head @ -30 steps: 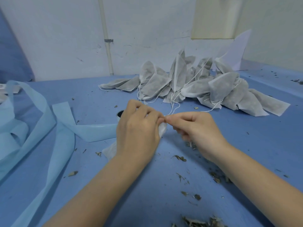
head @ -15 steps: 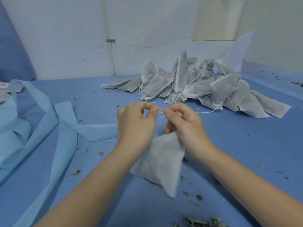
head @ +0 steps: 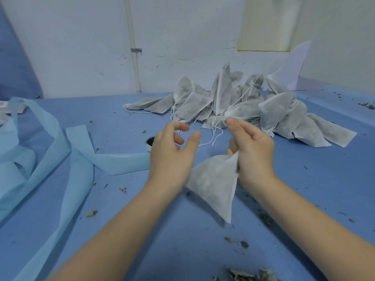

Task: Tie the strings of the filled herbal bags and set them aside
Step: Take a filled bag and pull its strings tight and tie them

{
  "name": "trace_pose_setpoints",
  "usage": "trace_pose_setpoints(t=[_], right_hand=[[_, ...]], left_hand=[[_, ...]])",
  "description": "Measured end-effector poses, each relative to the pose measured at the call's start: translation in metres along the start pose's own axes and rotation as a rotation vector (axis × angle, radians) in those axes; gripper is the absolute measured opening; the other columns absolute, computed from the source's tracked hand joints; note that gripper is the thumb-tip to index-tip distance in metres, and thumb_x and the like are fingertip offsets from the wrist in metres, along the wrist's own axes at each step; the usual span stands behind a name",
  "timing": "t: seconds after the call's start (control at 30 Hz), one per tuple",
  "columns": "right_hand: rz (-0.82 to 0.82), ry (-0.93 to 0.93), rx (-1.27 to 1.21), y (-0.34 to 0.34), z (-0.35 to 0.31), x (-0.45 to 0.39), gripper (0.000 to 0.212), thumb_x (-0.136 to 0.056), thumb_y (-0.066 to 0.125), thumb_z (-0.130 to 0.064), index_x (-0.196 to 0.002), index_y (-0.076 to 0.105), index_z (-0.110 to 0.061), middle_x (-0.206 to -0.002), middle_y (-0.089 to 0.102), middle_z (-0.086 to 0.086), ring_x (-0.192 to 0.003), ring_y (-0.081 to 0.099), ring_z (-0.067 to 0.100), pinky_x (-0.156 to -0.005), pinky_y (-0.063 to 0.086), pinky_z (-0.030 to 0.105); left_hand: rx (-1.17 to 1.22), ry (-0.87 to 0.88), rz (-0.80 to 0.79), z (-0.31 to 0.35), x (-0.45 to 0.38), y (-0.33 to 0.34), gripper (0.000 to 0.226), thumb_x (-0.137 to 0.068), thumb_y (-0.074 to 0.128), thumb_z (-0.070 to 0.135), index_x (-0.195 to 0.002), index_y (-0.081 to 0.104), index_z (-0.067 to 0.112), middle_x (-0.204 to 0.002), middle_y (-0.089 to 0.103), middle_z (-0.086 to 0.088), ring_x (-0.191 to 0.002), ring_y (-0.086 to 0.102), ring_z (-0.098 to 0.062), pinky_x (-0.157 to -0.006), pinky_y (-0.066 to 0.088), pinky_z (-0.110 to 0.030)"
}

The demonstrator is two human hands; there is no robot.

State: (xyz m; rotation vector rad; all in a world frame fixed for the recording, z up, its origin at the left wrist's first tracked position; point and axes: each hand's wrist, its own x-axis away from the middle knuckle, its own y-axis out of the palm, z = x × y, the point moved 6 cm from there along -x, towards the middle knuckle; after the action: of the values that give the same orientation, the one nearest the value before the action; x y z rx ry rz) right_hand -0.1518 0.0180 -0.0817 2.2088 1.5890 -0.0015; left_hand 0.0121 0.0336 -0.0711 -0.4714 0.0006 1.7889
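I read no writing on anything here. My right hand clutches the filled herbal bag above the counter; my left hand hovers with fingers loose near the string. The bag pile lies at 12 o'clock.

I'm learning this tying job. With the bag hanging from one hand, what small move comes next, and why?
Probably carry the bag forward to the pile of bags: the right hand grips its top, the left hand looks open, so tying seems finished.
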Motion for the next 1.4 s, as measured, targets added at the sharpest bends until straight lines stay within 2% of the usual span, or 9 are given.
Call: trace_pose_setpoints(t=[0.13, 0.27, 0.37, 0.6, 0.7, 0.9, 1.07, 1.27, 1.4], right_hand=[[0.231, 0.025, -0.131, -0.017, 0.001, -0.006, 0.012, -0.088, 0.069, -0.016, -0.076, 0.066, -0.014, -0.040, 0.026, -0.011, -0.039, 0.023, 0.009, -0.041, 0.025, 0.021], [0.292, 0.027, -0.123, -0.023, 0.006, -0.010, 0.013, -0.086, 0.070, -0.018, -0.073, 0.068, -0.017, -0.042, 0.029, -0.010, -0.042, 0.024, 0.010, -0.043, 0.024, 0.022], [0.161, 0.021, -0.048, -0.018, 0.006, -0.012, 0.019, -0.084, 0.070, -0.017, -0.066, 0.068, -0.021, -0.045, 0.040, -0.008, -0.046, 0.035, 0.011, -0.045, 0.033, 0.019], [-0.265, -0.046, 0.182, 0.001, 0.004, -0.007, 0.014, -0.079, 0.073, -0.019, -0.067, 0.075, -0.025, -0.072, 0.070, -0.010, -0.069, 0.062, 0.001, -0.065, 0.045, 0.008], [-0.374, -0.103, 0.260, 0.006, 0.002, -0.003, 0.012, -0.076, 0.076, -0.018, -0.069, 0.077, -0.028, -0.087, 0.072, -0.011, -0.086, 0.063, 0.001, -0.075, 0.044, 0.010], [-0.434, -0.174, 0.397, 0.006, 0.001, -0.002, 0.009, -0.076, 0.078, -0.018, -0.070, 0.076, -0.026, -0.094, 0.071, -0.012, -0.099, 0.061, -0.001, -0.083, 0.039, 0.007], [-0.448, -0.198, 0.478, 0.006, 0.003, -0.002, 0.004, -0.078, 0.076, -0.020, -0.075, 0.075, -0.023, -0.095, 0.069, -0.014, -0.099, 0.060, -0.003, -0.086, 0.039, 0.010], [-0.560, -0.135, 0.397, 0.018, 0.000, -0.004, 0.014, -0.093, 0.060, -0.022, -0.091, 0.074, -0.024, -0.102, 0.070, -0.001, -0.099, 0.062, 0.009, -0.091, 0.043, 0.017], [-0.503, -0.055, 0.343, 0.024, 0.003, -0.022, 0.028, -0.098, 0.046, -0.004, -0.114, 0.065, -0.015, -0.113, 0.068, 0.001, -0.100, 0.063, 0.007, -0.094, 0.048, 0.022]], left_hand=[[0.202, -0.316, -0.172, -0.017, 0.010, 0.019, 0.040, -0.077, 0.064, 0.053, -0.095, 0.062, 0.017, -0.084, 0.064, 0.006, -0.067, 0.064, -0.006, -0.067, 0.052, -0.026], [0.612, -0.487, -0.481, -0.021, 0.025, 0.047, 0.014, -0.079, 0.068, 0.017, -0.083, 0.076, 0.006, -0.087, 0.074, -0.005, -0.075, 0.071, -0.013, -0.065, 0.058, -0.024], [0.744, -0.488, -0.384, -0.025, 0.019, 0.045, 0.016, -0.078, 0.066, 0.001, -0.093, 0.070, -0.002, -0.091, 0.074, -0.011, -0.078, 0.071, -0.015, -0.070, 0.058, -0.023], [0.686, -0.506, -0.288, -0.034, 0.013, 0.032, 0.025, -0.090, 0.057, 0.017, -0.106, 0.067, 0.000, -0.101, 0.072, -0.011, -0.091, 0.069, -0.023, -0.085, 0.052, -0.033], [0.799, -0.552, -0.275, -0.031, 0.014, 0.032, 0.023, -0.093, 0.050, 0.020, -0.088, 0.067, 0.006, -0.080, 0.072, -0.006, -0.069, 0.070, -0.017, -0.068, 0.054, -0.026], [0.793, -0.502, -0.304, -0.030, 0.012, 0.030, 0.048, -0.069, 0.068, 0.044, -0.093, 0.071, 0.002, -0.091, 0.073, -0.013, -0.082, 0.072, -0.024, -0.070, 0.059, -0.030], [0.583, -0.413, -0.170, -0.037, 0.007, 0.022, 0.013, -0.084, 0.067, 0.017, -0.089, 0.070, 0.005, -0.073, 0.072, -0.004, -0.059, 0.067, -0.014, -0.044, 0.047, -0.018], [0.377, -0.195, 0.002, -0.031, -0.004, -0.002, 0.013, -0.086, 0.066, 0.018, -0.082, 0.068, 0.006, -0.084, 0.071, -0.011, -0.075, 0.065, -0.021, -0.074, 0.051, -0.031], [0.378, -0.172, 0.137, -0.031, -0.020, -0.028, 0.014, -0.088, 0.065, 0.021, -0.079, 0.067, 0.010, -0.078, 0.069, -0.002, -0.071, 0.063, -0.014, -0.068, 0.049, -0.024]])
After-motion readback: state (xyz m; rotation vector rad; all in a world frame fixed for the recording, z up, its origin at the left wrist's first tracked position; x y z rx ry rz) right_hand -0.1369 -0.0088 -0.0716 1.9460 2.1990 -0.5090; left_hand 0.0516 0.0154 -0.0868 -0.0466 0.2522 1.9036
